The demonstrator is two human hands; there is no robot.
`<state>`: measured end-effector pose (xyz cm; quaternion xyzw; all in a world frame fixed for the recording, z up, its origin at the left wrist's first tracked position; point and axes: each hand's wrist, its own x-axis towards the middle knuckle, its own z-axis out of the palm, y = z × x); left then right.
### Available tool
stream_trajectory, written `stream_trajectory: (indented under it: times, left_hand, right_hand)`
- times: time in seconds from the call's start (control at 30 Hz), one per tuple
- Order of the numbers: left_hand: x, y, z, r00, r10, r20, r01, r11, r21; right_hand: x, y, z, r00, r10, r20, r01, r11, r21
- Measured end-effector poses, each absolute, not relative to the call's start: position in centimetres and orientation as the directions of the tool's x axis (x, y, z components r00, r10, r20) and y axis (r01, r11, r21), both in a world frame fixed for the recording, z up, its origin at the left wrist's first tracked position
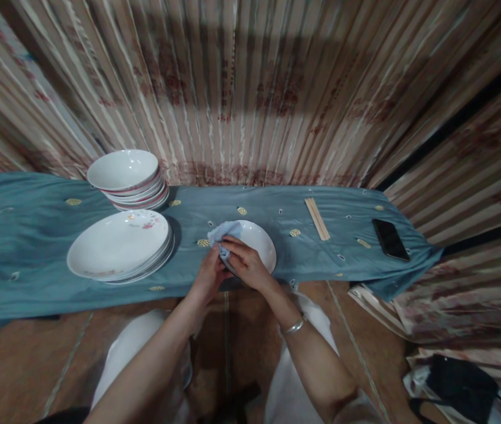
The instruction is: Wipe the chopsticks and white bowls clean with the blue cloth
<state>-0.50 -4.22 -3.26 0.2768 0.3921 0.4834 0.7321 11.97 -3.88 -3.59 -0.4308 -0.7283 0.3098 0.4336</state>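
Two hands, both busy, dead centre. Left hand (209, 272) looks clasped on the left edge of the plate (262, 242), cloth (226, 230) bunched by its thumb; fingers below are hidden, so I can't confirm the exact grip. Right hand (246, 261) has its fingers closed on the cloth, over the plate's left part. Plate is white, at the near edge of the tabletop (215, 203); can't tell if it sits flat or slightly lifted.

Step in hand, my read: wiping the plate. Next move calls for a firm rim hold from the left and the cloth worked over the uncovered right half; I'd watch for a slip off that near edge.

Further out: stacked plates (115, 244) to the left, floral print on the top one, bowls (122, 171) stacked just behind. To the right, chopsticks (317, 219), then a phone (390, 239), screen dark.

Writing: no brand I can read. Phone shows no legible logo. Small marks on the cover (38, 235) and reddish print on the curtain (232, 106) could include lettering, too blurred to call.
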Motion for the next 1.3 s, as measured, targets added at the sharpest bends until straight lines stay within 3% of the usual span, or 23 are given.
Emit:
stream_trajectory:
  times: [0.27,0.5,0.73,1.03,1.3]
  left_hand:
    - [-0.7,-3.7,-4.0,0.195,0.917,-0.348,-0.483,0.399,0.78]
    - [-0.4,-3.9,-3.2,0.227,0.935,-0.272,-0.499,0.352,0.792]
    - [-0.5,-4.0,-2.8,0.179,0.934,-0.309,-0.46,0.357,0.813]
    - [-0.4,-4.1,-2.6,0.156,0.931,-0.33,-0.436,0.364,0.823]
    - [-0.4,-4.1,-2.8,0.15,0.93,-0.334,-0.428,0.366,0.826]
  right_hand:
    - [13.3,-5.2,-3.2,-0.335,0.905,0.262,0.251,0.353,-0.901]
    - [15.7,-5.8,-3.4,-0.399,0.903,0.158,0.333,0.303,-0.893]
    - [17.8,-6.0,-3.3,-0.349,0.934,0.071,0.594,0.279,-0.755]
    - [18.5,-5.6,-3.3,-0.168,0.985,0.024,0.856,0.158,-0.493]
    - [17.9,-4.1,-3.9,-0.032,0.985,0.167,0.91,0.097,-0.403]
